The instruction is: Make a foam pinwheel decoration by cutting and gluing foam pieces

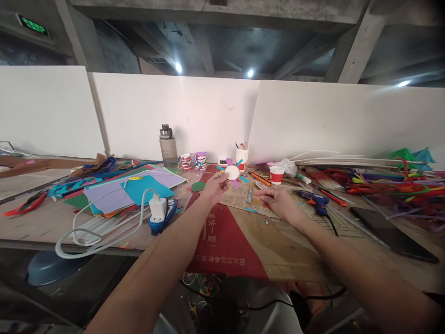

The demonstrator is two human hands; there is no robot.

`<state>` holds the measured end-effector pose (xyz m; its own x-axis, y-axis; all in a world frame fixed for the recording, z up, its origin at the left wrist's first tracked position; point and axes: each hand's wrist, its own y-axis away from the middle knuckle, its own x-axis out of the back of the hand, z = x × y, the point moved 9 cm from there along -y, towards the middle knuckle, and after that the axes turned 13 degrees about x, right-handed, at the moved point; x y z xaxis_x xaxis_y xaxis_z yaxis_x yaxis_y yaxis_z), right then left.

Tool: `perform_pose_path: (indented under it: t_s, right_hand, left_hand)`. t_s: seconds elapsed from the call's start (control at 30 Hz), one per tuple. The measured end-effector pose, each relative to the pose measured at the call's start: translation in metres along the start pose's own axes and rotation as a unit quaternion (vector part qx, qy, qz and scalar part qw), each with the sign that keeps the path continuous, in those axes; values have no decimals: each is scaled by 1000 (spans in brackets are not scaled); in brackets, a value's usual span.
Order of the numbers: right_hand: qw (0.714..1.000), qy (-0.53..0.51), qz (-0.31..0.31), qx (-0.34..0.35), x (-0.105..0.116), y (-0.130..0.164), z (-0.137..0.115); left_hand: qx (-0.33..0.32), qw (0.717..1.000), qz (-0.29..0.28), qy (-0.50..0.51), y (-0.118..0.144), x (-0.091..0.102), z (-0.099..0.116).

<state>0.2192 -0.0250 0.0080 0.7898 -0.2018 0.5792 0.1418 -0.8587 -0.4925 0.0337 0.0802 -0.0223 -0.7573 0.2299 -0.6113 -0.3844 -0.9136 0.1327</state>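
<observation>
A small white disc [232, 173] with purple and blue paper pieces sticking out round its edge is pinched in my left hand [215, 188]. It is held up over the cardboard, its white face towards me. To the right, my right hand [279, 202] is closed above the printed cardboard [232, 198], thumb and fingertips together. Whatever they may hold is too small to make out. Just left of those fingertips lies a small clear and bluish item [250, 195]. A blue paper strip [251, 210] rests in front of it, and a green paper circle [198, 186] lies left of my left hand.
A blue glue gun [318, 202] and a dark flat slab [392, 234] lie to the right. A red-and-white paper cup [276, 175] stands behind my right hand. On the left are coloured sheets [111, 192], a power strip [163, 217] with a white cable, and a bottle [168, 147].
</observation>
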Motion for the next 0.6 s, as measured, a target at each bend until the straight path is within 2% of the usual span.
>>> perform_pose_path:
  t_s: [0.17, 0.27, 0.4, 0.47, 0.6]
  right_hand:
    - [999, -30, 1, -19, 10, 2, 5]
    - [999, 38, -6, 8, 22, 6, 1]
    - [987, 139, -21, 80, 25, 11, -12]
    - [983, 150, 12, 102, 25, 11, -20]
    - [980, 102, 86, 149, 17, 7, -48]
  left_hand:
    - [13, 1000, 0, 14, 0, -3, -2]
    - [23, 999, 4, 23, -1, -4, -3]
    - [35, 998, -7, 46, -1, -7, -3]
    - [29, 996, -48, 63, 1, -15, -1]
    - [7, 982, -183, 50, 11, -38, 2]
